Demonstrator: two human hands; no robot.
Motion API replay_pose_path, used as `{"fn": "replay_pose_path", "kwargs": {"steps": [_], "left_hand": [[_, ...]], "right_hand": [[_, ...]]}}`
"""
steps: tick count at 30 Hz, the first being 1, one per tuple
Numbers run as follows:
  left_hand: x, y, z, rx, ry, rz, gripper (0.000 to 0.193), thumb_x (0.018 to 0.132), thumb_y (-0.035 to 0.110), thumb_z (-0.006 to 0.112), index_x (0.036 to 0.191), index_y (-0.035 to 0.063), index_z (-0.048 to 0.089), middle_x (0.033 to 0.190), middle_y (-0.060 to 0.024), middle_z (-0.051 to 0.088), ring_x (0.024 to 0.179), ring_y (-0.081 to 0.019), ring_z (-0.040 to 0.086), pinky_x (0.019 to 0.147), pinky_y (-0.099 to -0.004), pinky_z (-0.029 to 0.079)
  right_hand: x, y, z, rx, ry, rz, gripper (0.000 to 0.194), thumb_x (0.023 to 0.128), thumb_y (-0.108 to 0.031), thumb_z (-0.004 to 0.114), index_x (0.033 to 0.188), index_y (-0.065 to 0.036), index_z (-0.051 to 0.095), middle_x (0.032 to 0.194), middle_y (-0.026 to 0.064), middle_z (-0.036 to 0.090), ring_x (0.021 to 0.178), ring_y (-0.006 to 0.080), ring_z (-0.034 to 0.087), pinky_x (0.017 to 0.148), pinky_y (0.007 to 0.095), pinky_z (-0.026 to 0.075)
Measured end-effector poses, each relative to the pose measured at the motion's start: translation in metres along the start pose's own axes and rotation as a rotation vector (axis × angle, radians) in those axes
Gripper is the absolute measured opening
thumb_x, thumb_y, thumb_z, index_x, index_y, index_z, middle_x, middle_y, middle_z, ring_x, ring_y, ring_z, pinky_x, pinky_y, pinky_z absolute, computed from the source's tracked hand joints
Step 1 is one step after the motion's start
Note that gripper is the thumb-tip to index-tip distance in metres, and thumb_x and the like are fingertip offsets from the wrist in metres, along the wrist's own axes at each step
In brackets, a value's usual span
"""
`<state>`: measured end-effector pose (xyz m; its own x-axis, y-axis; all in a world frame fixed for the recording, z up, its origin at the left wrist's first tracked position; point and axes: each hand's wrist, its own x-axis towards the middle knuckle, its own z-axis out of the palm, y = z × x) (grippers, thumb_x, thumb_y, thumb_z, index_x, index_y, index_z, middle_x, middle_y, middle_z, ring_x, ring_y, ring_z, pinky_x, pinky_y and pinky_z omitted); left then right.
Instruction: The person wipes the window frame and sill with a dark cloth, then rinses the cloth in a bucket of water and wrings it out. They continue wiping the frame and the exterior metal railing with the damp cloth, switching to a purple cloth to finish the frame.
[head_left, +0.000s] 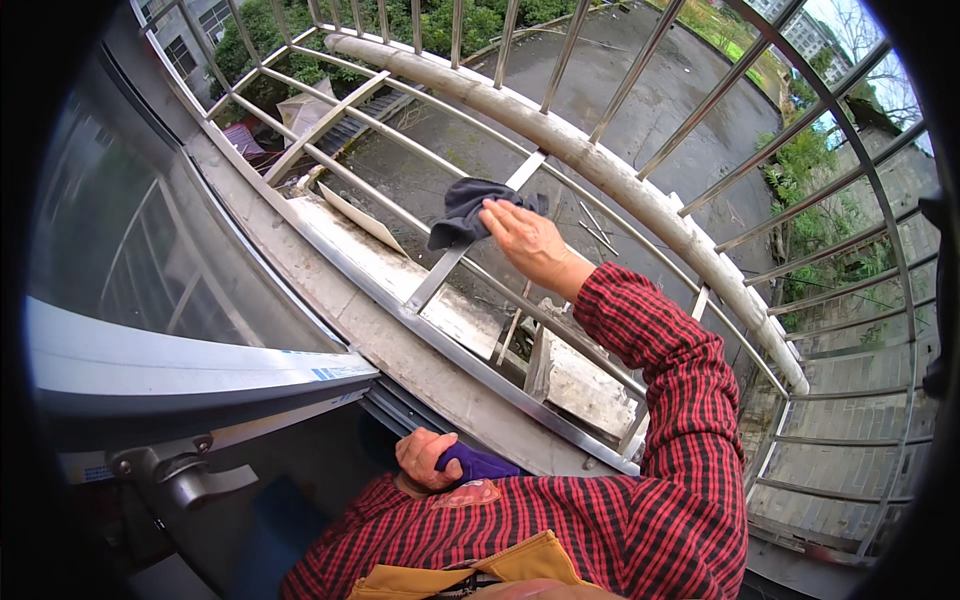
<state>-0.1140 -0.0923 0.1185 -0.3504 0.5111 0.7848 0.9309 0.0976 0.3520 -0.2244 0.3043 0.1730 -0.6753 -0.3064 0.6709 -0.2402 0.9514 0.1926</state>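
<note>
My right hand reaches out over the stainless-steel window guard with a dark grey cloth under its fingers. Both rest on a flat metal crossbar of the guard's floor, where it meets the round tubes. Close to my body, my left hand is closed around a purple cloth beside the window track. Part of that cloth is hidden by the fingers and my checked sleeve.
A window sash with a metal handle stands at the left. A long pale pole lies along the guard's outer edge, below upright bars. Through the gaps, weathered slabs and a paved yard show far below.
</note>
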Motion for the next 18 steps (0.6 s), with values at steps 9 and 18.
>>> {"fn": "replay_pose_path", "kwargs": {"steps": [9, 18], "left_hand": [[-0.002, -0.003, 0.001, -0.028, 0.004, -0.001, 0.037, 0.098, 0.039, 0.067, 0.105, 0.0037, 0.073, 0.082, -0.0081, 0.063, 0.064, -0.0251, 0.063, 0.056, -0.0368, 0.052], [-0.007, -0.007, 0.005, -0.042, 0.043, -0.01, 0.036, 0.099, 0.039, 0.065, 0.102, 0.0044, 0.074, 0.081, -0.0068, 0.064, 0.063, -0.0241, 0.063, 0.056, -0.0372, 0.053]], "right_hand": [[0.052, 0.079, 0.039, -0.349, -0.274, 0.441, 0.01, 0.089, -0.008, 0.064, 0.094, -0.001, 0.069, 0.093, 0.0143, 0.07, 0.091, 0.0271, 0.073, 0.072, 0.0392, 0.063], [0.028, -0.05, -0.009, 0.17, -0.226, 0.313, 0.023, 0.091, -0.003, 0.059, 0.114, 0.0, 0.063, 0.106, 0.0197, 0.072, 0.092, 0.0367, 0.074, 0.077, 0.0463, 0.062]]}}
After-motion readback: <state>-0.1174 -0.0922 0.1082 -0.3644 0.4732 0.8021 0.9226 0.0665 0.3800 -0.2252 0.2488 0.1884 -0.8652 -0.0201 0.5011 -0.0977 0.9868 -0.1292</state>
